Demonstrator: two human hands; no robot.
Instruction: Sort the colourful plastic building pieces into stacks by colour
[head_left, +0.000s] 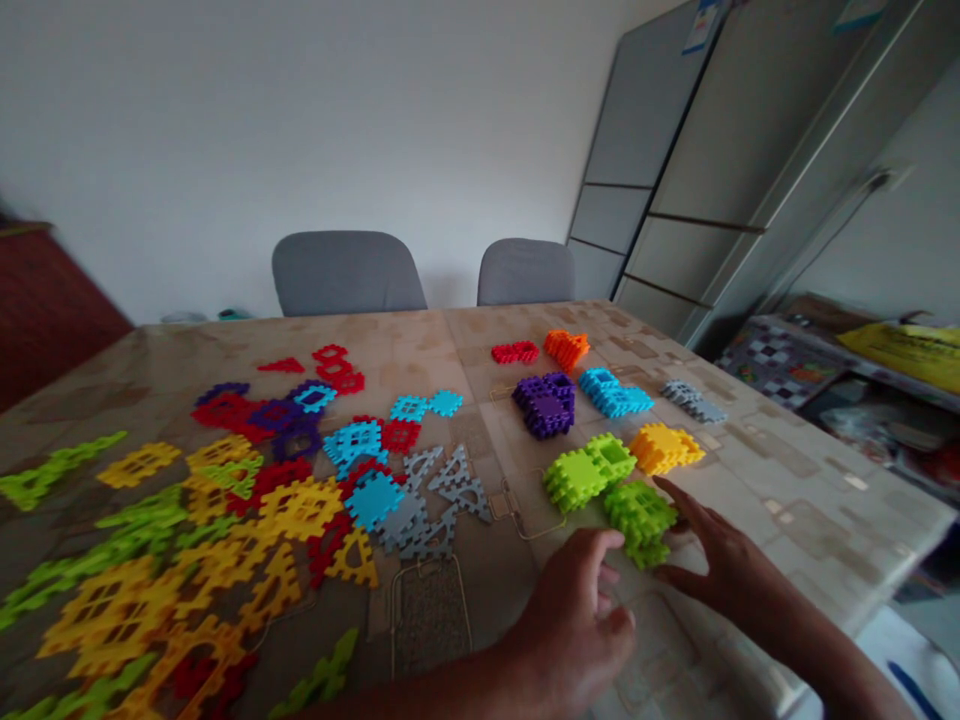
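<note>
My left hand is low in the middle right, its fingers loosely curled and the index finger and thumb apart. Its index fingertip is by the near left side of a stack of light green interlocking plastic building pieces. On the stack's other side, my right hand has its fingers spread, close to the pieces; whether it touches them I cannot tell. Nothing is visibly gripped in either hand. Just behind stand another light green stack and a yellow stack.
Purple, blue, grey, orange and red stacks stand farther back. Loose yellow pieces and other colours spread across the left of the table. Two grey chairs are behind it.
</note>
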